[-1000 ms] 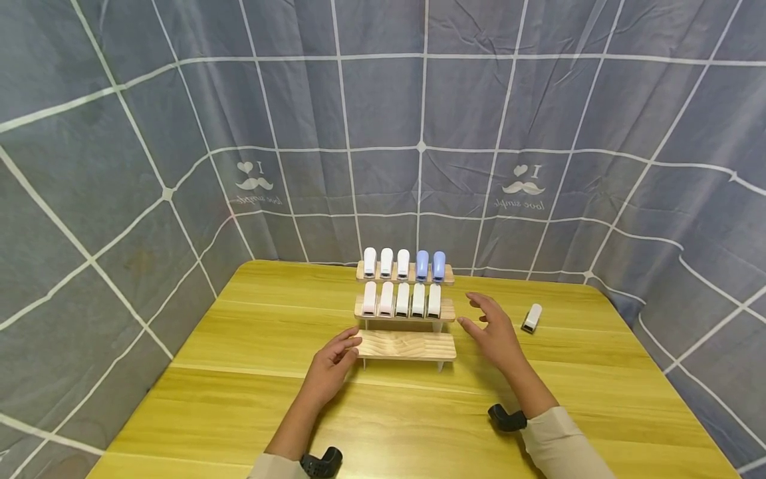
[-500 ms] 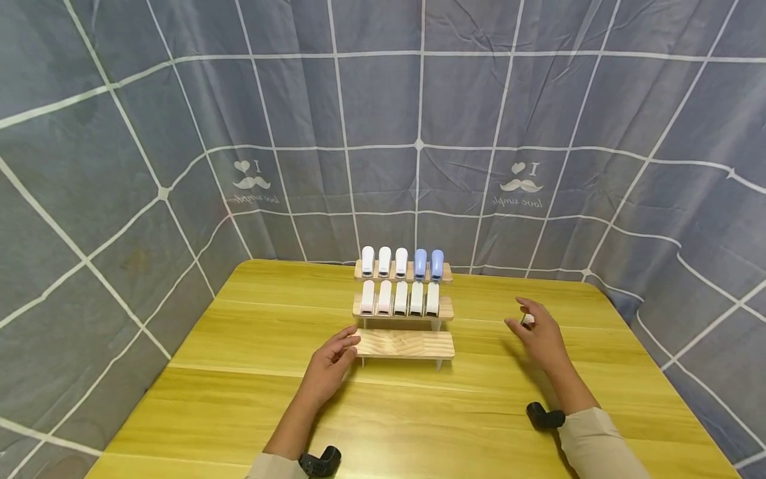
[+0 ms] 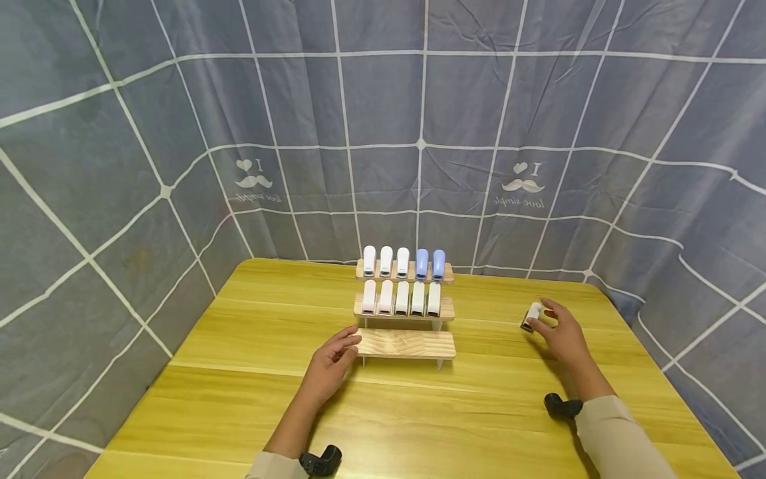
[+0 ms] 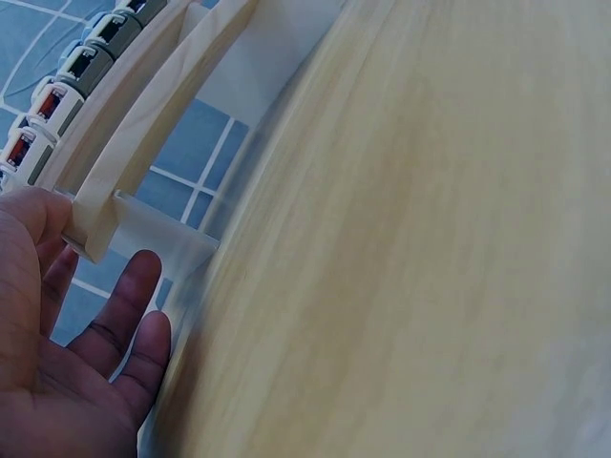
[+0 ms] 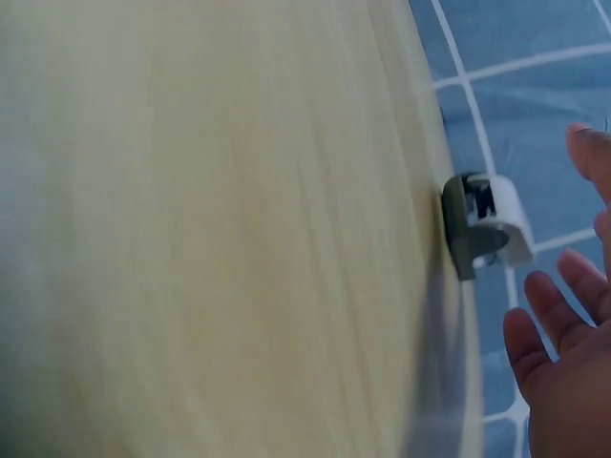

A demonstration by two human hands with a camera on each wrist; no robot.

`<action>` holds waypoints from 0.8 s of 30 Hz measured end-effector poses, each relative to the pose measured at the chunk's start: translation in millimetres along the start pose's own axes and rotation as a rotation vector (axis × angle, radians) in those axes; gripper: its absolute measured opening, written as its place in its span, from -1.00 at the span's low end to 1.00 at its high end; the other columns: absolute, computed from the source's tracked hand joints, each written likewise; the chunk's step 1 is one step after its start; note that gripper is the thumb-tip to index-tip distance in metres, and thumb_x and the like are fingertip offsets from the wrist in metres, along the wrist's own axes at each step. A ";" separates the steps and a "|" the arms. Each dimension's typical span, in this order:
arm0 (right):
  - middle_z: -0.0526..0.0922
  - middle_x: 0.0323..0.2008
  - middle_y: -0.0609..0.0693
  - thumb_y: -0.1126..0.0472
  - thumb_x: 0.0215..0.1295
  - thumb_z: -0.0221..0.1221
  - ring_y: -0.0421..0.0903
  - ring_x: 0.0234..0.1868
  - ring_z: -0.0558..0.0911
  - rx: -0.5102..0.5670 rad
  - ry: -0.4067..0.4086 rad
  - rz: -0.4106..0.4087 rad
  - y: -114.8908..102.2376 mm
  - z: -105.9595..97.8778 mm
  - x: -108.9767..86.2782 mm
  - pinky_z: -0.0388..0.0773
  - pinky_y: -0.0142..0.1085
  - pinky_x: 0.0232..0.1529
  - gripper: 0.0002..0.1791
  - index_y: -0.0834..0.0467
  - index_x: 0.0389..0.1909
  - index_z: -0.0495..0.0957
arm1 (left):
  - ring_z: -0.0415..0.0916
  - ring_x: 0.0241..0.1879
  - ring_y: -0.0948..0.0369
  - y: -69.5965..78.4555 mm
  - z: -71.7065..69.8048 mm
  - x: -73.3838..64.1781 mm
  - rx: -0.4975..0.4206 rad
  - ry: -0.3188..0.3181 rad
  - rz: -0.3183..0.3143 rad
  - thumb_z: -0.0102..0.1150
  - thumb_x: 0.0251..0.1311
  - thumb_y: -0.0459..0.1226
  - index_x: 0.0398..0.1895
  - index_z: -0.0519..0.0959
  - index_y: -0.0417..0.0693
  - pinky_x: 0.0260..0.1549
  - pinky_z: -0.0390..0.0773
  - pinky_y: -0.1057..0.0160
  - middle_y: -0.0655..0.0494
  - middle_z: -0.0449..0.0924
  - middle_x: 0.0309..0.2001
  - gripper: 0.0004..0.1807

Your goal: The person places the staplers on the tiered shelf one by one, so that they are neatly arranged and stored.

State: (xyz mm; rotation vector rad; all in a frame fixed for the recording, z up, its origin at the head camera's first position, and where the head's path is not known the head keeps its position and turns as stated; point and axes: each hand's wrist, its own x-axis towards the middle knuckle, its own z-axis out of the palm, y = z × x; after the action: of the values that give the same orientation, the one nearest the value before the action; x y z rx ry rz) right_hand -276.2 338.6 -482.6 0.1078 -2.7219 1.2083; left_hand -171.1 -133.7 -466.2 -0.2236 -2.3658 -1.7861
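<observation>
A small white stapler (image 3: pixel 533 316) with a dark base rests on the table at the right. My right hand (image 3: pixel 565 332) is at it, thumb near side and fingers behind in the head view. In the right wrist view its spread fingers (image 5: pixel 539 353) stand around the stapler (image 5: pixel 496 224) with a gap. My left hand (image 3: pixel 329 366) is at the left end of the lowest wooden step (image 3: pixel 407 344). The left wrist view has that hand (image 4: pixel 67 382) touching the board's end (image 4: pixel 95 215), its other fingers spread loosely below.
A stepped wooden rack stands mid-table. Its middle step (image 3: pixel 447 309) holds several white and pinkish staplers (image 3: pixel 402 299); its top step (image 3: pixel 449 271) holds white staplers (image 3: pixel 385 261) and two blue ones (image 3: pixel 421 264). A grey checked curtain (image 3: pixel 383 179) hangs behind the table (image 3: pixel 239 386).
My right hand has moved right, away from the rack's side, to the lone stapler. My left hand has stayed at the lowest step's end.
</observation>
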 end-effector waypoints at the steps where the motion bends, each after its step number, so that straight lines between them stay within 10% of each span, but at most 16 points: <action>1: 0.15 0.40 0.45 0.01 0.47 0.15 0.41 0.35 0.24 0.020 -0.015 0.021 3.6 -0.5 1.1 0.42 0.23 0.11 -0.20 0.35 0.50 0.06 | 0.45 0.24 -0.06 0.7 -0.2 -0.1 -0.001 -0.002 0.000 0.12 0.37 -0.43 0.07 0.63 -0.34 0.10 0.49 0.12 -0.11 0.45 0.31 -0.73; 24: 0.29 0.29 0.50 0.02 0.42 0.20 0.42 0.26 0.33 0.013 -0.087 0.069 26.4 11.2 11.4 0.31 0.22 0.20 -0.09 0.35 0.53 -0.06 | 0.45 0.23 -0.07 4.8 -1.8 -1.1 0.016 -0.017 0.002 0.11 0.39 -0.42 0.08 0.62 -0.34 0.10 0.48 0.07 -0.12 0.44 0.32 -0.73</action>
State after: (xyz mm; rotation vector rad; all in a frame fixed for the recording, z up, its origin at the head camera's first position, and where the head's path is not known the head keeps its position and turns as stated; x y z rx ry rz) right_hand -292.2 348.0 -507.2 0.0707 -2.8147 1.2683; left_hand -168.9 -134.1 -461.5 -0.2398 -2.3892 -1.7706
